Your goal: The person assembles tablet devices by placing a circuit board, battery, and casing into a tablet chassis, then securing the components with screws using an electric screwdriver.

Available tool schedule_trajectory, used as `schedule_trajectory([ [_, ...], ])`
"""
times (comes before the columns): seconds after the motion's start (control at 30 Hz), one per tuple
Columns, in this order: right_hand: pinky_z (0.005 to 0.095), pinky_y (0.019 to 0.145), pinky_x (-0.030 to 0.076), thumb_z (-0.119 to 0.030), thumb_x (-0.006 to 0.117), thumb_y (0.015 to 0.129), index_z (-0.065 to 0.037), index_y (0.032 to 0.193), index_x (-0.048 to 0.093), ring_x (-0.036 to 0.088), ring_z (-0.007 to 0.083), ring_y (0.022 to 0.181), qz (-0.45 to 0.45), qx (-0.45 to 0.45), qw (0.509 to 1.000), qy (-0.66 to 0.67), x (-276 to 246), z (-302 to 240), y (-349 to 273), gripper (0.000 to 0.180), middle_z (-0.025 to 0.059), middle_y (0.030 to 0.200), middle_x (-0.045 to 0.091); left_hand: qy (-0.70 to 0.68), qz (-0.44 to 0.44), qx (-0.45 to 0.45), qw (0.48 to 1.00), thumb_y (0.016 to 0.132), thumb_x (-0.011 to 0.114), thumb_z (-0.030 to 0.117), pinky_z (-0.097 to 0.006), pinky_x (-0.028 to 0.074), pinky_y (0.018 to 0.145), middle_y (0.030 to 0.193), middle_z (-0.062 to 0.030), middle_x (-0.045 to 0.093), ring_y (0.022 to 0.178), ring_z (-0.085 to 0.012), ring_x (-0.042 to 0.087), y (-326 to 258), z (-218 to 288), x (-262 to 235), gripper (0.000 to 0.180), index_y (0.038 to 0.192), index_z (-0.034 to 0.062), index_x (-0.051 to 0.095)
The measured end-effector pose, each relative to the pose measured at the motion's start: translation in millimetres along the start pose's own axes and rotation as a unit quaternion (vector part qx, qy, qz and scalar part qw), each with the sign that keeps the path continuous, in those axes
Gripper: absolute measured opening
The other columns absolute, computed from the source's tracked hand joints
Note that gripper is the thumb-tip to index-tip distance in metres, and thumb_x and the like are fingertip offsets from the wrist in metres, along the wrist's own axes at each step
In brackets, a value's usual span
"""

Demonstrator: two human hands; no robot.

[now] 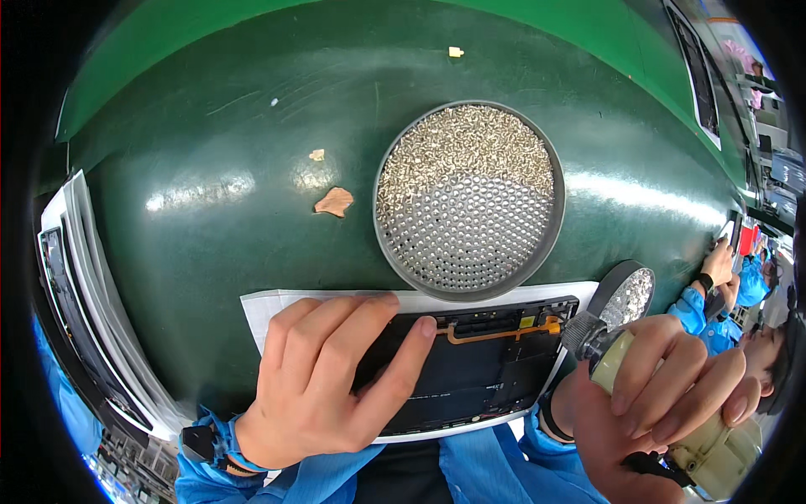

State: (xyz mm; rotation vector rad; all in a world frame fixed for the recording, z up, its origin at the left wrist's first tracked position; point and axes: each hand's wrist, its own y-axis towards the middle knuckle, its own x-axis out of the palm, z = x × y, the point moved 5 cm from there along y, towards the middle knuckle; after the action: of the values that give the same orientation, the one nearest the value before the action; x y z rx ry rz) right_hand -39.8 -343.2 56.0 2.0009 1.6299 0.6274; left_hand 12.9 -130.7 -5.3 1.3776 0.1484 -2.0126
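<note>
I see a dark green table [210,244] with a glossy top that throws back pale streaks of overhead light. A few small tan scraps [334,202] lie on it left of centre, and one more tiny piece sits near the far edge. At my left, a stack of flat dark panels with white sheets [80,294] leans along the table's side. On the right, past the table edge, I make out another person's blue sleeve and hand [714,269] at a neighbouring station.

In the middle of the table stands a round metal sieve tray [470,200] with a perforated floor. Small silver screws fill its far half in a heap; the near half shows mostly bare holes.

Just in front of the tray lies an opened dark device [478,361] on a white sheet [269,307], its inner boards and an orange flex strip showing. My left hand [323,378] rests flat on the device's left part, fingers spread and pressing down, thumb reaching toward the centre. My right hand [663,378] is wrapped tightly around a cream-coloured electric screwdriver [621,336], whose round screw-filled head hangs just over the device's right corner.
</note>
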Motion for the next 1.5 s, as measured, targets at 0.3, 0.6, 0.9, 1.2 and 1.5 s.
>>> schedule_trajectory([
  [0.3, 0.0302, 0.051, 0.040, -0.044, 0.072, 0.100, -0.004, 0.145, 0.034, 0.048, 0.0154, 0.067, -0.004, 0.001, 1.000, 0.023, 5, 8, 1, 0.071, 0.0054, 0.097, 0.049, 0.035, -0.008, 0.018, 0.999, 0.072, 0.082, 0.004, -0.045, 0.051, 0.085, 0.117, -0.0169, 0.064, 0.105, -0.0330, 0.060, 5, 2, 3, 0.041, 0.111, 0.0127, 0.077],
  [0.6, 0.0332, 0.051, 0.044, -0.041, 0.089, 0.085, -0.010, 0.146, 0.034, 0.057, 0.0198, 0.065, 0.211, -0.037, 0.976, 0.032, 15, 19, -19, 0.088, 0.0079, 0.098, 0.060, 0.040, -0.003, 0.032, 0.999, 0.071, 0.080, 0.006, -0.044, 0.051, 0.085, 0.117, -0.0173, 0.065, 0.106, -0.0325, 0.060, 2, 2, 2, 0.044, 0.115, 0.0105, 0.078],
  [0.9, 0.0370, 0.051, 0.051, -0.002, 0.082, 0.084, -0.007, 0.136, 0.040, 0.061, 0.0242, 0.064, -0.026, 0.050, 0.994, 0.094, -13, 18, -3, 0.068, 0.0121, 0.094, 0.063, 0.054, 0.005, 0.028, 0.998, 0.079, 0.076, 0.011, -0.039, 0.052, 0.082, 0.111, -0.0114, 0.071, 0.100, -0.0250, 0.063, 0, 4, 4, 0.031, 0.109, 0.0106, 0.081],
  [1.2, 0.0363, 0.051, 0.050, -0.013, 0.066, 0.096, -0.007, 0.122, 0.045, 0.057, 0.0231, 0.054, 0.153, 0.090, 0.983, 0.034, 23, -4, 1, 0.034, 0.0108, 0.079, 0.062, 0.088, 0.011, 0.016, 0.996, 0.080, 0.073, 0.015, -0.042, 0.056, 0.086, 0.114, -0.0127, 0.071, 0.103, -0.0261, 0.064, -8, 8, 4, 0.033, 0.111, 0.0069, 0.081],
  [1.5, 0.0277, 0.047, 0.037, -0.041, 0.071, 0.101, -0.003, 0.143, 0.037, 0.048, 0.0136, 0.062, 0.002, -0.047, 0.998, 0.049, 30, 21, 7, 0.066, 0.0079, 0.097, 0.050, 0.033, 0.023, -0.018, 0.999, 0.082, 0.071, 0.017, -0.041, 0.056, 0.088, 0.115, -0.0122, 0.070, 0.105, -0.0252, 0.064, -7, 18, -4, 0.033, 0.111, 0.0064, 0.081],
])
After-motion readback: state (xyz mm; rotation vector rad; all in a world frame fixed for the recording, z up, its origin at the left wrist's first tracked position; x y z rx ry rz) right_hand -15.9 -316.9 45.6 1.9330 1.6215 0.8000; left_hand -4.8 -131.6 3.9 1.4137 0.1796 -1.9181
